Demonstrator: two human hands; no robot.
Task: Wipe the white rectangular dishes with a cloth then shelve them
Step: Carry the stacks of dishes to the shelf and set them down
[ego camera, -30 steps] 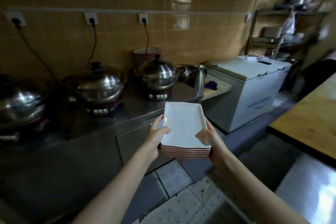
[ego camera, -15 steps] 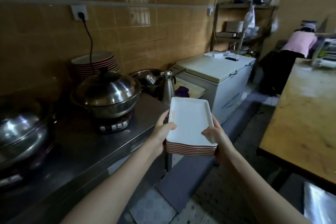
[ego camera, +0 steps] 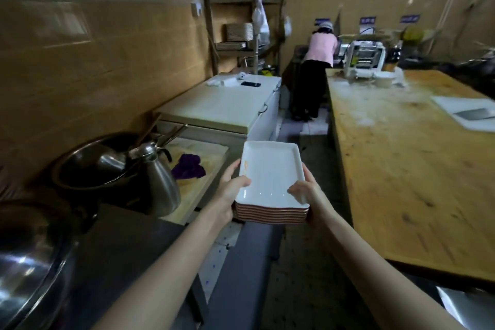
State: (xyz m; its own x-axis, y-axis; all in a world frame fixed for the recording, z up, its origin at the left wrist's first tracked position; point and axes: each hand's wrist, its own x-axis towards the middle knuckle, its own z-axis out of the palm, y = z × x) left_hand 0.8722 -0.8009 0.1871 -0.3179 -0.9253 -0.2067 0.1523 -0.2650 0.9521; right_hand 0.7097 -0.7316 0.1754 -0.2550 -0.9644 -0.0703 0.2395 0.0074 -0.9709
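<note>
Stack of dishes, white and rectangular with reddish-brown undersides showing at the near edge, several deep; carried level at mid-frame in the head view, above the aisle floor, resting on nothing else. Left hand: grips the left long side near the close corner, thumb laid over the top rim, fingers curled along the side and beneath. Right hand: grips the right long side opposite, thumb on the rim, remaining fingers tucked under the stack and mostly hidden. Both hands are clamped on the stack, neither free. Long axis of the stack: runs straight away from the person, far short end leading. Shelf rack: stands ahead and to the left against the tiled wall, well apart from the stack, beyond the chest freezer; similar dishes already sit on its middle tier. Judged destination lies along the stack's long axis and a little left, so the left hand is on the nearer side for the approach. Purple cloth: lies on a board to the left, beside a kettle, apart from both hands. Wooden table: flanks the aisle on the right. Person: stands at the aisle's far end, near the rack; possible obstruction.
</note>
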